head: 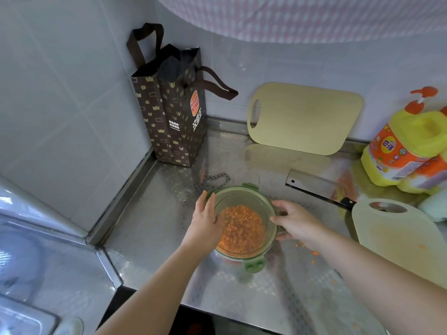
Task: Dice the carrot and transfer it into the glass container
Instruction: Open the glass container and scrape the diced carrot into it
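A round glass container [244,197] with a green rim and green clips sits on the steel counter, and a clear lid appears to lie on it. Diced carrot [242,228] fills its bottom. My left hand [205,218] holds the container's left rim, fingers over the edge. My right hand [294,220] grips the right rim, thumb on top. A few carrot bits [313,253] lie loose on the counter beside my right forearm. A cleaver [314,187] lies flat behind the container to the right.
A pale cutting board [406,240] lies at the right, a second board [304,117] leans on the back wall. A dark paper bag [171,112] stands in the corner. Yellow detergent bottles [406,146] stand far right. A sink [21,262] is at the left.
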The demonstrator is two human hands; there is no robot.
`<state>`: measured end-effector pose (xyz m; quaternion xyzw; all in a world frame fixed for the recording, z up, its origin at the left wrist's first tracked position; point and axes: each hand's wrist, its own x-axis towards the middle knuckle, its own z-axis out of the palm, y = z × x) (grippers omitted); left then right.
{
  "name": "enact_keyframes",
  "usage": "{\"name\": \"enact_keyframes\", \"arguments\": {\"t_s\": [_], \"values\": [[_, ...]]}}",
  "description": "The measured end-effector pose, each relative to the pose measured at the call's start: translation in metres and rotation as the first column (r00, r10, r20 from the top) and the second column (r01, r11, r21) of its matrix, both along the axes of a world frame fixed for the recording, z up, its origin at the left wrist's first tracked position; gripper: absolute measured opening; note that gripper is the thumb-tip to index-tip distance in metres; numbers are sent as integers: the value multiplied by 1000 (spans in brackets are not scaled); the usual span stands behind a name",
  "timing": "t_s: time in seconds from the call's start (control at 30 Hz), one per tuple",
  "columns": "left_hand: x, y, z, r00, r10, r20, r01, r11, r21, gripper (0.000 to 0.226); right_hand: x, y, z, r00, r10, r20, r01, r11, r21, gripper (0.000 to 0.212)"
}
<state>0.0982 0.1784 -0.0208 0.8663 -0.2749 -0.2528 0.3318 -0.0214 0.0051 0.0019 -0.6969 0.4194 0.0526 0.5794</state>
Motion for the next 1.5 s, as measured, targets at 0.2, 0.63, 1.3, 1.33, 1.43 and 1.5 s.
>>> {"name": "enact_keyframes", "arguments": {"t_s": [0.2, 0.63, 1.3, 1.33, 1.43, 1.5], "values": [[-4, 4, -4, 980, -122, 154, 98, 983, 157, 68, -7, 4, -5, 999, 11, 30, -9, 997, -74, 49], [0, -3, 0, 889, -358, 286, 175, 842, 510, 97, 40, 5, -5, 812, 519, -268, -576, 634, -517, 58], [19, 26, 30, 689, -590, 420, 413, 796, 442, 69, 7, -19, 35, 421, 714, -559, -766, -50, -641, 73], [24, 30, 33, 612, -684, 397, 484, 721, 495, 74, 5, -21, 39, 314, 695, -647, -805, -167, -569, 80], [34, 35, 43, 450, -842, 298, 543, 523, 657, 86, 13, -22, 45, 114, 622, -775, -800, -406, -443, 88], [36, 31, 47, 375, -882, 285, 538, 458, 708, 84, 19, -19, 45, 63, 573, -817, -768, -495, -406, 87]]}}
